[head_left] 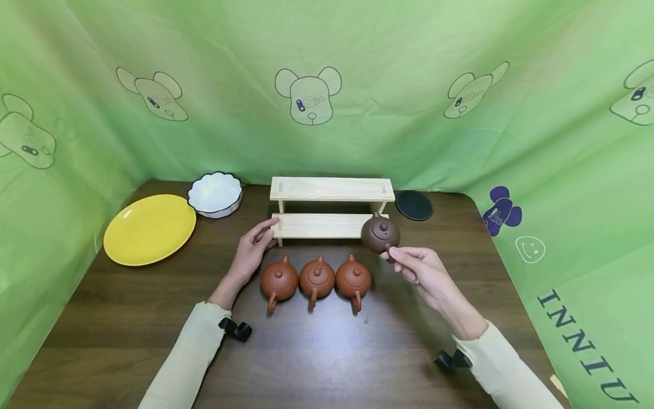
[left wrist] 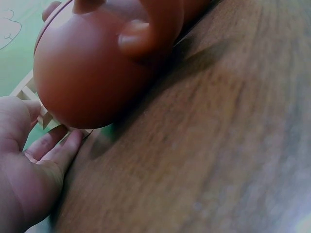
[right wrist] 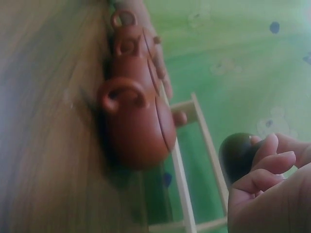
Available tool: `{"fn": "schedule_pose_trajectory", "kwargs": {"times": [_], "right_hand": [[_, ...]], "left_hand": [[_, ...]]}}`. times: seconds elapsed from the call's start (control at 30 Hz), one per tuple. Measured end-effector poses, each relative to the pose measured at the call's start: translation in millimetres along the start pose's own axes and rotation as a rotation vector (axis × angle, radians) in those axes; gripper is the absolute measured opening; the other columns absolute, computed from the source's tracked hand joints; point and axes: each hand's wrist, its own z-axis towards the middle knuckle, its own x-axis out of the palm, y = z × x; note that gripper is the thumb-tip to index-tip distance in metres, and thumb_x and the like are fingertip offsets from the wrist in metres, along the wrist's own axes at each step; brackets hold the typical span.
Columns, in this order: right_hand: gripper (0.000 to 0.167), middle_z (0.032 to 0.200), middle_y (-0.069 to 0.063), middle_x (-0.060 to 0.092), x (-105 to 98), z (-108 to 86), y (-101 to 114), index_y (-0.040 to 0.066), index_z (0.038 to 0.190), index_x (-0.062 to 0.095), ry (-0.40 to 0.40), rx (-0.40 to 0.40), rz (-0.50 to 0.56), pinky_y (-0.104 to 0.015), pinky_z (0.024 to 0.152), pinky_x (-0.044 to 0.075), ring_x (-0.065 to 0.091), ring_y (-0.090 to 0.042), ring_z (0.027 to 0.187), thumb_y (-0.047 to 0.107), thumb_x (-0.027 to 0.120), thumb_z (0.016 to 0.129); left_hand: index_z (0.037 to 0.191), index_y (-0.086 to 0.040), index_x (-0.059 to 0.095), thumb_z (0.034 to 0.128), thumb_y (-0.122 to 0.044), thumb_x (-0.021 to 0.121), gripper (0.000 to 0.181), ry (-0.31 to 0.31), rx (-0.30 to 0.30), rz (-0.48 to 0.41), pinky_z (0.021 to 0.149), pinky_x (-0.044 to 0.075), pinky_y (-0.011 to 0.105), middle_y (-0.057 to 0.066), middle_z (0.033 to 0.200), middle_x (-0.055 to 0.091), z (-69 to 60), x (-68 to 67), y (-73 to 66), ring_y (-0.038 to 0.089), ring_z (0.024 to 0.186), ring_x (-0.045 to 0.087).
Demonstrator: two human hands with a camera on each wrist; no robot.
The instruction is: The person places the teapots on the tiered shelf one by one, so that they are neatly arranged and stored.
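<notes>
In the head view my right hand [head_left: 421, 272] pinches the handle of a dark brown teapot [head_left: 380, 234]. That teapot is at the right end of the lower tier of a two-tier wooden rack [head_left: 322, 226], its spout toward the back; whether it touches the board I cannot tell. The right wrist view shows the dark teapot [right wrist: 233, 158] partly behind my fingers. My left hand [head_left: 248, 250] touches the rack's left end with extended fingers. Three reddish-brown teapots stand in a row before the rack: left [head_left: 279, 279], middle [head_left: 317, 277], right [head_left: 353, 276], handles toward me.
A yellow plate [head_left: 150, 230] lies at the left, beside a white scalloped bowl [head_left: 214, 194]. Right of the rack sits a black round coaster [head_left: 414, 205]. A green printed curtain [head_left: 388, 113] hangs behind and beside the wooden table [head_left: 327, 363].
</notes>
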Motion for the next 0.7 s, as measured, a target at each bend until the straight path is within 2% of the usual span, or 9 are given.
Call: {"fn": "schedule_pose_trajectory", "kwargs": {"times": [0.17,0.5,0.7], "right_hand": [[0.031,0.073,0.011,0.068,17.0,10.9,5.3,0.023,0.094,0.089,0.009,0.020,0.005,-0.012,0.045,0.026,0.039,0.002,0.052,0.010,0.066,0.112],[0.027,0.069,0.010,0.067,52.0,35.0,14.3,0.021,0.092,0.088,0.007,0.053,0.057,-0.010,0.044,0.027,0.042,0.002,0.053,0.014,0.069,0.111],[0.025,0.071,0.010,0.068,72.5,46.8,21.0,0.021,0.094,0.087,0.026,0.041,0.073,-0.010,0.044,0.028,0.044,0.002,0.053,0.016,0.070,0.111]], "left_hand": [[0.160,0.001,0.057,0.1187,-0.012,0.054,0.043,-0.002,-0.004,-0.002,0.109,0.059,0.023,0.028,0.159,0.057,0.1,0.2,0.1,0.000,0.123,0.066],[0.160,0.001,0.056,0.1190,-0.012,0.053,0.043,0.001,-0.002,0.011,0.109,0.059,0.023,0.027,0.160,0.056,0.6,-0.8,1.5,0.002,0.127,0.065],[0.160,0.002,0.056,0.1188,-0.012,0.054,0.043,0.004,0.004,0.009,0.110,0.059,0.025,0.027,0.161,0.056,0.9,-0.3,1.6,0.002,0.126,0.066]]}}
